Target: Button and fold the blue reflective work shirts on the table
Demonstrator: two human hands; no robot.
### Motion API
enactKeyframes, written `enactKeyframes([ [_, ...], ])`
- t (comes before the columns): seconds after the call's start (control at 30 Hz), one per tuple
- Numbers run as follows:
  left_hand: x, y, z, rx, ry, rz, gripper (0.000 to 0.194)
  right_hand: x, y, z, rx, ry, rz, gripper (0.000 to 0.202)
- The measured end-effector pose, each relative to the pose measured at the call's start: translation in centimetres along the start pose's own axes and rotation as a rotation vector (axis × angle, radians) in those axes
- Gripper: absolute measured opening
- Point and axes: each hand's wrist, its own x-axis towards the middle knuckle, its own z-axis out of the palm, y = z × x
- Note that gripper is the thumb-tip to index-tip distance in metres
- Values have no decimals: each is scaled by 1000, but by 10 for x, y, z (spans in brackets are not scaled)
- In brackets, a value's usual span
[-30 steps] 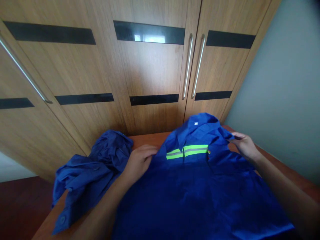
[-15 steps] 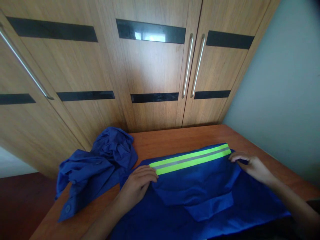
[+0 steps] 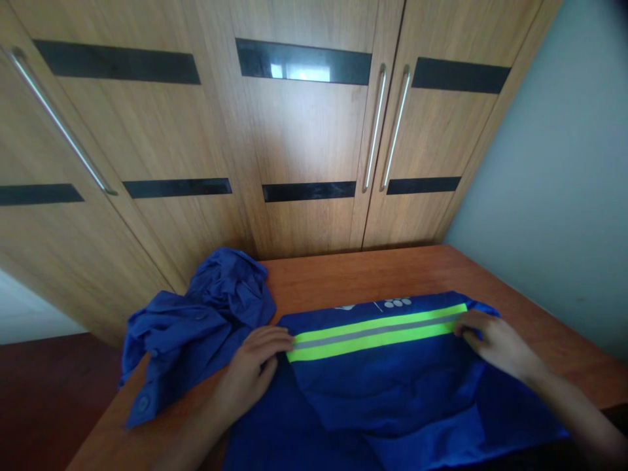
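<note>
Two hands, left and right, pinch the likely soft, lightweight garment at good holds, both ends of its reflective stripe.

A clothing heap lies left of the garment on the table.

The spread blue garment is running past the view's near edge, and its far fold is hiding part of the white print, leaving it unreadable. The right hand is covering the reflective strip's near right corner. Frame edges are cutting off the left forearm, right forearm and wardrobe.
</note>
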Motion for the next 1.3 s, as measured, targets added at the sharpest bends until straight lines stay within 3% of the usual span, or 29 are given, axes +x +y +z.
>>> enactKeyframes([
  [0.13,0,-29,-17,480,134,-204,35,9,-63,13,49,105,-171,30],
  [0.2,2,-46,-17,556,110,-324,39,10,-98,29,58,46,-249,44],
  [0.3,7,-69,-8,472,-9,-395,46,15,-134,55,30,-124,-274,63],
  [0.47,24,-88,5,378,-76,-400,52,36,-137,77,-12,-178,-219,65],
  [0.67,43,-96,5,300,-57,-364,54,63,-128,86,-44,-149,-208,65],
  [0.83,41,-102,3,274,-49,-265,47,70,-135,87,-69,-80,-240,61],
  [1.0,36,-100,9,378,-16,-265,41,47,-170,72,10,-9,-334,46],
  [1.17,37,-104,12,347,19,-271,41,23,-222,71,89,-118,-350,67],
  [1.3,40,-105,11,283,73,-297,40,30,-245,79,-53,-110,-285,46],
])
